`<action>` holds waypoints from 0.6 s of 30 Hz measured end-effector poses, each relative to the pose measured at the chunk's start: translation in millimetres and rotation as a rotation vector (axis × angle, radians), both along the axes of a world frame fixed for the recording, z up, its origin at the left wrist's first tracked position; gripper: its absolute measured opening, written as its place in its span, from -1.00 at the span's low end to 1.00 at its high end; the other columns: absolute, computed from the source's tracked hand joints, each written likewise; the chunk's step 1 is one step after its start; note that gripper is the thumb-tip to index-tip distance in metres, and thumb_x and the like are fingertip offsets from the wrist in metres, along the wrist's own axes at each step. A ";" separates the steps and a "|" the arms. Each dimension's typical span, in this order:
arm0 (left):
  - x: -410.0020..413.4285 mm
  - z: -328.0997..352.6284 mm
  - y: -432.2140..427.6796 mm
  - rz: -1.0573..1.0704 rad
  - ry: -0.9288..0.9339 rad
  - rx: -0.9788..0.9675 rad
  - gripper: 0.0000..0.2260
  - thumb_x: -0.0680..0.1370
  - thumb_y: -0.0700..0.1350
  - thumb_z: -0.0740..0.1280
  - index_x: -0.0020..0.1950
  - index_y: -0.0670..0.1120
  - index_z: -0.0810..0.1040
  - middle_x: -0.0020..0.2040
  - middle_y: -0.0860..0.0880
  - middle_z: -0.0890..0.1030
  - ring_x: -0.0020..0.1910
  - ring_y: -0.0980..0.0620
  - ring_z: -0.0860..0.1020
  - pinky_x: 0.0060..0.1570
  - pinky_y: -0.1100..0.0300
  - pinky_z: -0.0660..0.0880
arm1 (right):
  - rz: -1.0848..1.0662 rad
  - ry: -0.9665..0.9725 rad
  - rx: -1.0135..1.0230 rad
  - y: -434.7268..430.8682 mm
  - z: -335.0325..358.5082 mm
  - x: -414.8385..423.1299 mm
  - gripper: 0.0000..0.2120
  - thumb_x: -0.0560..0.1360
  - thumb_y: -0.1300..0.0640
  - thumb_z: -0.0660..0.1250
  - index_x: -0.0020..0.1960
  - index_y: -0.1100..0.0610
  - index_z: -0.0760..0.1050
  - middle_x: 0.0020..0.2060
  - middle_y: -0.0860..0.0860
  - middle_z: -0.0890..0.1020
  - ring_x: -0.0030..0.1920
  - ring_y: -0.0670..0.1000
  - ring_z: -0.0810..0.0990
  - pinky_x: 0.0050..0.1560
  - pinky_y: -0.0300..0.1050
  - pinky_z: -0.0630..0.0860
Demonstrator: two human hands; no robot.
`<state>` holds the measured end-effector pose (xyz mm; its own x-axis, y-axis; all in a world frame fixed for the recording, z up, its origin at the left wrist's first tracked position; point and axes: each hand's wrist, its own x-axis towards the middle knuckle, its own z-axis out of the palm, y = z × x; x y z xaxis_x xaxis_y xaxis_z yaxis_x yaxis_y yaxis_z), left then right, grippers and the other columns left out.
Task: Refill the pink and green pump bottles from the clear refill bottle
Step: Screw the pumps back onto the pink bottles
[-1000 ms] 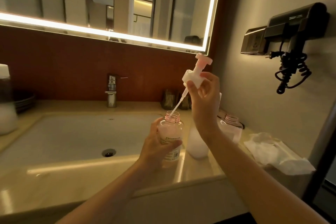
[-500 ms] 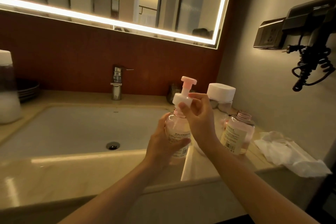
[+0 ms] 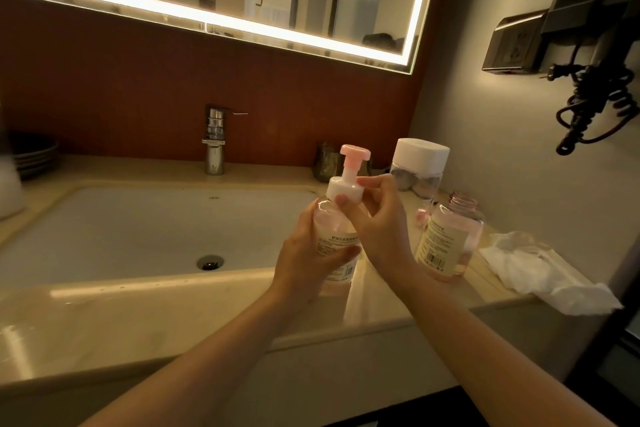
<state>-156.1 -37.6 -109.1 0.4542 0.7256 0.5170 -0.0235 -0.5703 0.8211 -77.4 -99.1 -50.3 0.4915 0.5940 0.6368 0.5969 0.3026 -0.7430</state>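
A pink pump bottle [image 3: 334, 236] stands at the counter's front edge, right of the sink. My left hand [image 3: 308, 253] grips its body. The white collar of its pink-topped pump head [image 3: 346, 184] sits on the neck, pinched by the thumb and fingers of my right hand [image 3: 377, 222]. To the right stands a second pinkish bottle [image 3: 448, 243] with its neck open and no pump. Behind it is a clear refill bottle [image 3: 420, 166] with a white cap. No green bottle is visible.
The sink basin [image 3: 138, 229] and tap [image 3: 214, 142] lie left of the bottles. A crumpled white tissue [image 3: 540, 270] hangs over the counter's right edge. A wall hair dryer [image 3: 588, 42] with a coiled cord is on the right wall. Dark plates [image 3: 31, 152] sit far left.
My right hand brought the pump head down from above the bottle, slid its tube in and seated the collar on the neck. My left hand kept hold of the bottle.
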 end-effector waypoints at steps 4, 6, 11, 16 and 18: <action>-1.9 0.3 0.6 -0.015 -0.004 -0.029 -0.34 0.34 -0.03 0.49 0.36 0.02 0.26 0.15 0.06 0.53 0.08 0.05 0.54 0.00 0.23 0.51 | -0.070 0.040 0.025 2.7 11.5 0.2 -0.73 0.48 0.03 0.32 0.06 0.15 0.35 0.00 -0.05 0.54 -0.02 -0.10 0.54 -0.01 -0.26 0.52; -2.8 1.8 -0.2 -0.023 -0.007 -0.038 -0.35 0.35 -0.04 0.49 0.35 0.03 0.27 0.11 0.10 0.51 0.06 0.08 0.53 -0.06 0.32 0.48 | -0.027 0.057 -0.034 5.5 15.6 1.4 -0.69 0.50 0.04 0.30 0.15 0.14 0.31 0.05 -0.03 0.52 0.01 -0.06 0.54 -0.05 -0.30 0.51; -4.0 3.8 -1.4 -0.044 -0.007 -0.038 -0.38 0.36 -0.08 0.48 0.32 0.06 0.26 0.07 0.12 0.51 0.02 0.14 0.53 -0.07 0.35 0.49 | 0.127 -0.035 -0.212 5.8 11.2 1.7 -0.66 0.60 0.01 0.08 0.32 0.12 0.30 0.06 -0.02 0.51 0.01 -0.06 0.52 -0.13 -0.35 0.46; -3.5 3.7 -2.3 -0.072 -0.006 -0.059 -0.37 0.37 -0.10 0.47 0.36 0.01 0.25 0.16 0.01 0.53 0.11 0.01 0.53 0.12 0.02 0.52 | -0.189 -0.342 -0.105 -6.1 0.3 1.1 -0.62 0.57 -0.01 0.12 0.32 0.13 0.40 0.16 0.02 0.57 0.06 -0.07 0.54 -0.04 -0.37 0.44; -3.5 3.7 -1.9 -0.070 -0.009 -0.058 -0.37 0.37 -0.09 0.48 0.35 0.01 0.26 0.14 0.03 0.53 0.10 0.02 0.53 0.10 0.04 0.53 | -0.290 -0.366 -0.065 -5.0 4.1 4.1 -0.66 0.52 -0.02 0.26 0.21 0.14 0.44 0.11 0.03 0.59 0.03 -0.04 0.55 -0.05 -0.32 0.47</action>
<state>-159.6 -39.6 -105.4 0.5002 0.7210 0.4796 -0.0694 -0.5187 0.8521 -73.4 -104.0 -46.2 0.3931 0.5096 0.7654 0.8763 0.0444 -0.4797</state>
